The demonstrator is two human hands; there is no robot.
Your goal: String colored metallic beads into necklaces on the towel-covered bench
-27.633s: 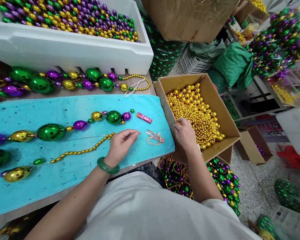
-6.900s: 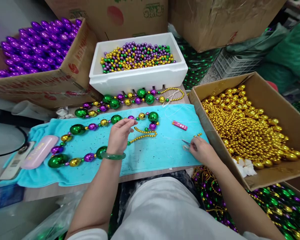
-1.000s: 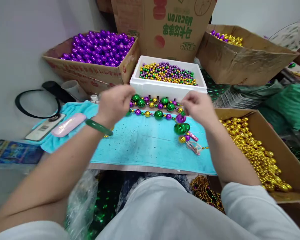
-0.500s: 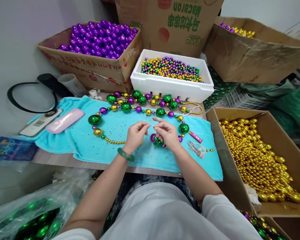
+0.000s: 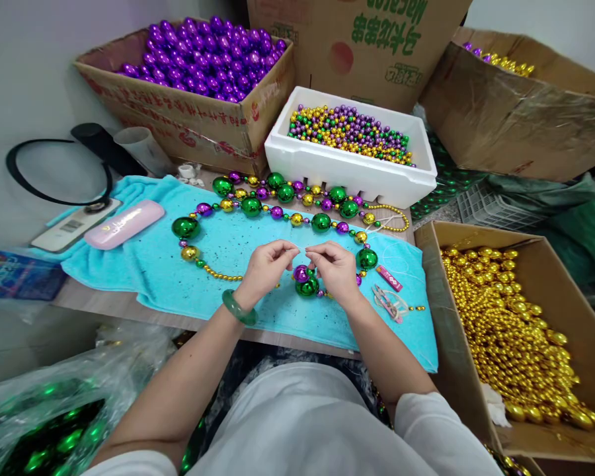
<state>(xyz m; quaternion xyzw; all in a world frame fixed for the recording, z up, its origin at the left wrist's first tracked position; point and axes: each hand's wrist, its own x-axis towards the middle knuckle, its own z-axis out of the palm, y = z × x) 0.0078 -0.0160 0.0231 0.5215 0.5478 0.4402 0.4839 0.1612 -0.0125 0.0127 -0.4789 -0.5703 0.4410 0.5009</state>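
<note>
A bead necklace [image 5: 250, 207] of green, purple and gold balls lies in a loop on the turquoise towel [image 5: 153, 284]. My left hand [image 5: 265, 271], with a green bangle on the wrist, and my right hand [image 5: 336, 270] meet over the loop's near side. Both pinch the thin clear thread [image 5: 305, 249] between thumb and fingers, just above a large green ball [image 5: 307, 286] and a purple ball. A string of small gold beads [image 5: 218, 274] runs from the left hand toward the loop's left side.
Small scissors [image 5: 387, 303] and a red tag [image 5: 389, 277] lie on the towel to the right. Around stand a gold bead box [image 5: 429, 264], a white foam box [image 5: 347, 173] of mixed beads, a purple bead box [image 5: 178, 125], a pink case [image 5: 123, 223] and a second necklace [image 5: 327, 195].
A second ago both hands were raised apart with the necklace hanging; they came down together onto the towel. The loop now lies flat, and the fingers pinch the thread closer together.
</note>
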